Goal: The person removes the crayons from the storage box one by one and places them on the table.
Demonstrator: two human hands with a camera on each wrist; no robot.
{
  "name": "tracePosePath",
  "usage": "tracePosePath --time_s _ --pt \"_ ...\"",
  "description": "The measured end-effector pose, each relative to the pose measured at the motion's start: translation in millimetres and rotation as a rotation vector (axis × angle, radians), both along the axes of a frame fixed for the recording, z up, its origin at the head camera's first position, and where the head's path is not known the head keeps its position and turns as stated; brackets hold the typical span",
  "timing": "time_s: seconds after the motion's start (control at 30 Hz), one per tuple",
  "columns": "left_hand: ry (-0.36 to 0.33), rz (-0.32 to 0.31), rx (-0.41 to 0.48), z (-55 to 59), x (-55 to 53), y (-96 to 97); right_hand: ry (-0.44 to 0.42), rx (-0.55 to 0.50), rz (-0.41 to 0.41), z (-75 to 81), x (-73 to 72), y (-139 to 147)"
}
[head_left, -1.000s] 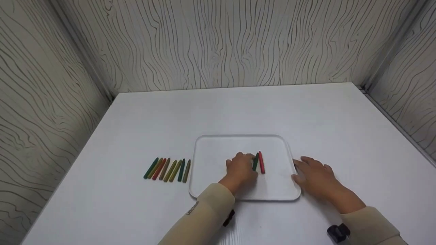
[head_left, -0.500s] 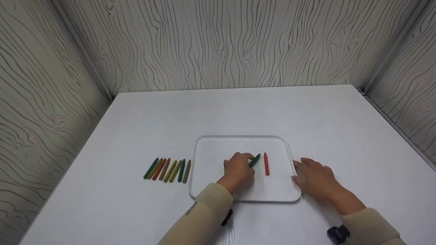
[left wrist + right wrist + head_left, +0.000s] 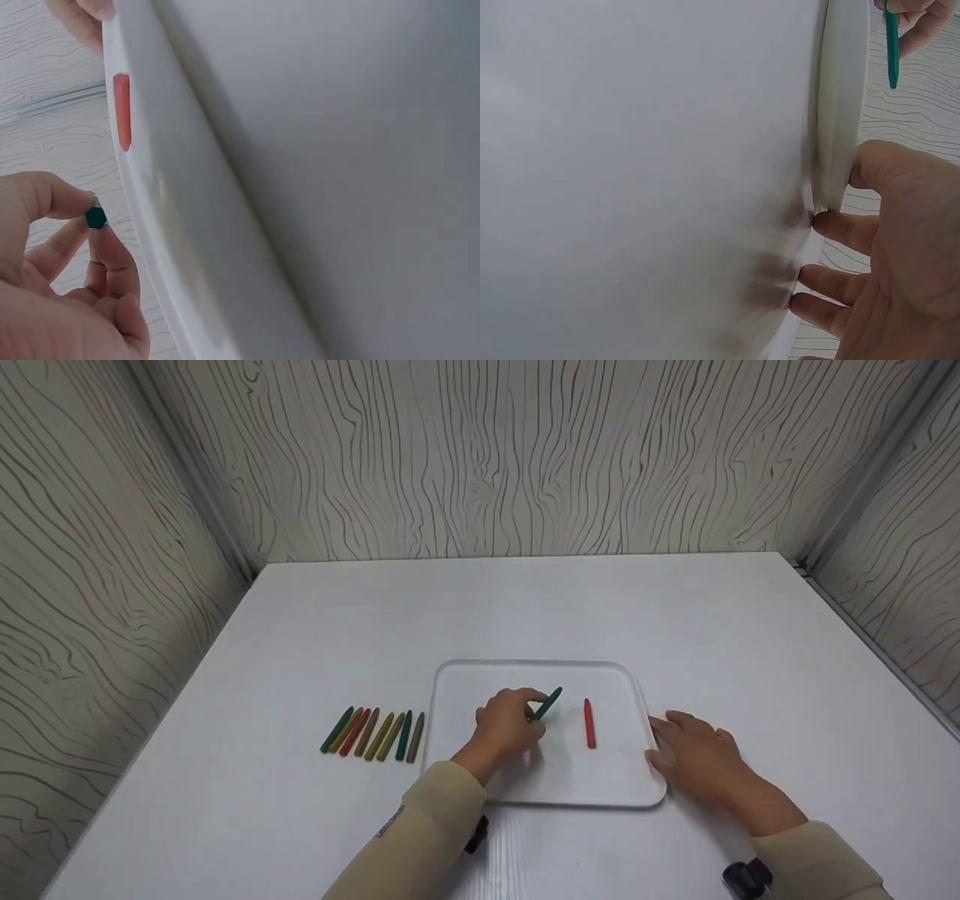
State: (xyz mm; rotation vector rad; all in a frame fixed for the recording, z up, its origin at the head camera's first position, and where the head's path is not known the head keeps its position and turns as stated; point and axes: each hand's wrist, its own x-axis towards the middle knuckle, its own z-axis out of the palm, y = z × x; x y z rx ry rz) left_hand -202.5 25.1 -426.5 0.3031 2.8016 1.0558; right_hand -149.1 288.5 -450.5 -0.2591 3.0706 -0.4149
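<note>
Thumb and fingertips of my left hand (image 3: 501, 726) pinch a dark green crayon (image 3: 549, 703), tilted and raised over the white tray (image 3: 607, 780). The left wrist view shows the blunt end of this crayon (image 3: 95, 217) between thumb and index finger. To its right, a red crayon (image 3: 589, 724) lies alone on the tray. My right hand (image 3: 701, 757) holds the tray's right edge. In the right wrist view its thumb laps over the rim (image 3: 844, 112), with the index fingertip low against the outer side and the other fingertips on the table.
Left of the tray lies a slanted row of several crayons (image 3: 373, 735) in green, olive, red and brown, its last one close to the tray's left edge. All stand on a white table (image 3: 525, 607), with wood-patterned panels (image 3: 480, 457) behind and at both sides.
My left hand has shifted left and up, lifting the green crayon away from the red one. The red crayon sits slightly farther right than before. My right hand keeps its place at the tray.
</note>
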Motion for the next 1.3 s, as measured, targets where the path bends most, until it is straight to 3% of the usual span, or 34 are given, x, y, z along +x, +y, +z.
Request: tracePosePath --time_s 0.23,0.73,1.03,1.3 --pt "0.033 0.024 0.015 5.4 -1.8 -27.9 -0.001 0.003 0.004 -1.0 -0.9 0.8" --pt "0.105 0.047 0.045 1.3 -2.8 -86.3 -0.017 -0.029 0.010 0.9 -0.5 1.6" --pt "0.022 0.138 0.046 2.4 1.5 -114.7 -0.015 -0.024 0.013 1.2 0.0 1.4" --pt "0.002 0.191 0.053 -1.2 5.3 -150.8 -0.014 -0.023 0.013 0.0 -0.8 1.5"
